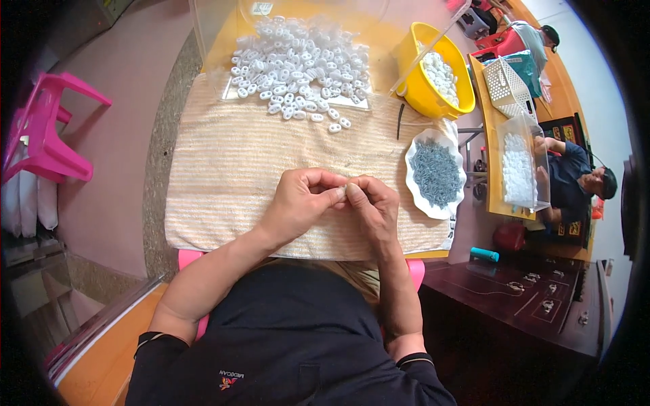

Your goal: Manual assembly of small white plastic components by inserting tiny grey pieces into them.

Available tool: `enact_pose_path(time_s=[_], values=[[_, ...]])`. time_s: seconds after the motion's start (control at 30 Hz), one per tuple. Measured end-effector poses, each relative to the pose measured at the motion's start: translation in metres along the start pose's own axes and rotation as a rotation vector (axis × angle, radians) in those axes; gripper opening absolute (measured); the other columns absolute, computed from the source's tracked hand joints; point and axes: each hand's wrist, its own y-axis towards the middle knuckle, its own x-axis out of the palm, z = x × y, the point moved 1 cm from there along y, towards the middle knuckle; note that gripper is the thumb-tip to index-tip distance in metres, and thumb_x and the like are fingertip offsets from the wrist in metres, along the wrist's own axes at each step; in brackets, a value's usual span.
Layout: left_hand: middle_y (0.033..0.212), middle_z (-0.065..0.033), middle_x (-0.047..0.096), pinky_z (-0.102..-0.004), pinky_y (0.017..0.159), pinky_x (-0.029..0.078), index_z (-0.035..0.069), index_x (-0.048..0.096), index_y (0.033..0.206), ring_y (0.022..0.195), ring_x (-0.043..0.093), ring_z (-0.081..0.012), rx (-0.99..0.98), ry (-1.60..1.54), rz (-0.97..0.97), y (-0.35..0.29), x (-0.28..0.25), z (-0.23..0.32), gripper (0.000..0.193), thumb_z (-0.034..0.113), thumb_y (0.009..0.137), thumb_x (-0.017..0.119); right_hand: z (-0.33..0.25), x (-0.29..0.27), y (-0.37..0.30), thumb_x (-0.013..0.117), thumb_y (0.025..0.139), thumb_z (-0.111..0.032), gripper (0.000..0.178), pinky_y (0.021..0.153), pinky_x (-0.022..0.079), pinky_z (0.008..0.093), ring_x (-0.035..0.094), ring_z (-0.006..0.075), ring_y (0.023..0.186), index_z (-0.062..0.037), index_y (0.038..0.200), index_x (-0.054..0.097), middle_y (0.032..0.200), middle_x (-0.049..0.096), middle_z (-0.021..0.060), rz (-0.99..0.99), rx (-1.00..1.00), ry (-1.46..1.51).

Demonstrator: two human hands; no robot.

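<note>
Above the striped cloth, my left hand (305, 199) and my right hand (372, 203) meet with their fingertips pinched together. Whatever sits between the fingers is too small and covered to name. To the right of my right hand lies a white scalloped dish (410, 177) holding a pile of small grey-blue cylindrical pieces (435, 173). Beyond both hands is a heap of small white plastic pieces (298, 64), each oval with two holes. A few of these have strayed onto the cloth at the near side of the heap.
A yellow basin (418, 88) with white pieces stands at the far right of the towel-covered table (223, 169). A thin dark stick (399, 122) lies near it. At left is a pink stool (51, 135). Two other people sit at the right, near a clear bin (521, 169).
</note>
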Motion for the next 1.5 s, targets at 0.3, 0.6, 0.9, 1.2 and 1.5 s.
enact_pose_path(time_s=[0.3, 0.6, 0.9, 1.2, 1.5], values=[[0.094, -0.0108, 0.069, -0.0239, 0.077, 0.056, -0.007, 0.064, 0.105, 0.083, 0.067, -0.0133, 0.008, -0.071, -0.044, 0.000, -0.001, 0.003, 0.018, 0.000, 0.089, 0.063, -0.007, -0.006, 0.002, 0.058, 0.096, -0.009, 0.017, 0.066, 0.052, 0.0221, 0.063, 0.0097, 0.073, 0.0053, 0.101, 0.065, 0.082, 0.066, 0.0044, -0.042, 0.070, 0.053], [0.093, -0.0085, 0.068, -0.0261, 0.077, 0.057, -0.004, 0.064, 0.107, 0.081, 0.066, -0.0133, -0.021, -0.200, 0.064, 0.004, -0.011, 0.005, 0.018, 0.001, 0.089, 0.064, -0.018, -0.014, 0.039, 0.061, 0.093, -0.007, 0.015, 0.063, 0.049, 0.0211, 0.059, 0.0079, 0.068, 0.0056, 0.099, 0.066, 0.079, 0.065, 0.0033, 0.010, -0.051, -0.204], [0.091, -0.0078, 0.067, -0.0263, 0.077, 0.058, -0.003, 0.064, 0.106, 0.079, 0.066, -0.0121, -0.009, -0.290, 0.128, 0.007, -0.016, 0.006, 0.018, 0.002, 0.088, 0.065, -0.012, -0.008, 0.096, 0.062, 0.087, -0.006, 0.017, 0.066, 0.049, 0.0352, 0.065, 0.0264, 0.072, -0.0023, 0.103, 0.068, 0.085, 0.066, 0.0133, 0.100, -0.424, -0.846], [0.090, -0.0076, 0.067, -0.0259, 0.076, 0.058, -0.003, 0.064, 0.105, 0.078, 0.066, -0.0118, -0.007, -0.302, 0.135, 0.007, -0.017, 0.008, 0.017, 0.002, 0.088, 0.065, -0.014, -0.002, 0.103, 0.064, 0.087, -0.017, 0.017, 0.077, 0.048, 0.0415, 0.063, 0.0338, 0.089, -0.0038, 0.097, 0.068, 0.097, 0.065, 0.0151, 0.094, -0.305, -0.977], [0.088, -0.0075, 0.067, -0.0258, 0.075, 0.058, -0.003, 0.064, 0.103, 0.077, 0.066, -0.0119, -0.012, -0.314, 0.140, 0.007, -0.017, 0.008, 0.016, 0.002, 0.087, 0.065, -0.008, -0.009, 0.099, 0.067, 0.084, -0.014, 0.014, 0.057, 0.048, 0.0324, 0.061, 0.0181, 0.059, -0.0002, 0.088, 0.067, 0.071, 0.066, 0.0112, 0.089, -0.238, -0.809]])
